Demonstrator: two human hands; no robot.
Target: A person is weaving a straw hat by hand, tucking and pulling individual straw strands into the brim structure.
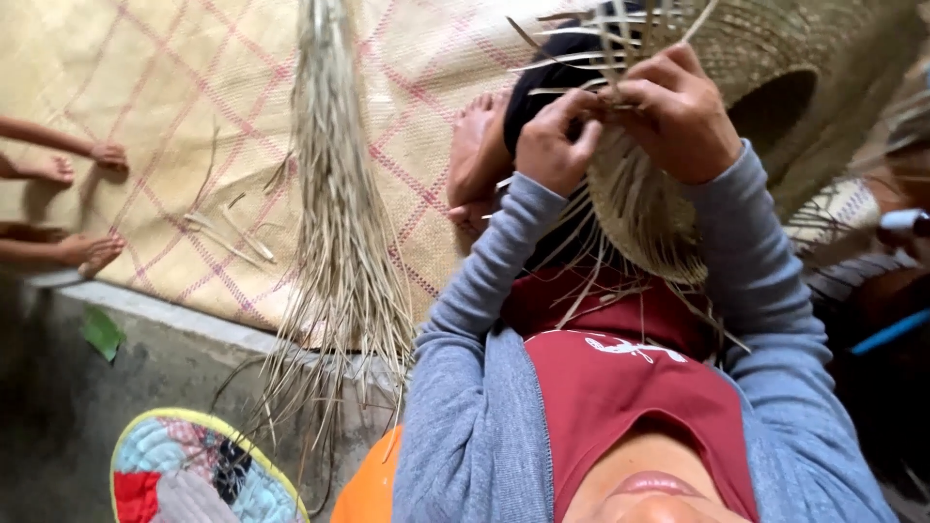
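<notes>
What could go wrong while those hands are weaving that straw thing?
1. Stiff loose strips stick out right beside the left hand and the right hand, which both pinch the straw weaving. An end might poke a finger.
2. If a pinch slips, the unfinished edge could come undone.
3. The straw bundle hangs over the edge of the mat and might slide off.

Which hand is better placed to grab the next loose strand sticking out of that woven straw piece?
Probably the left hand: its fingertips pinch the woven straw piece at the edge right below the loose strands. The right hand is clamped over the weave, holding it steady.
</notes>
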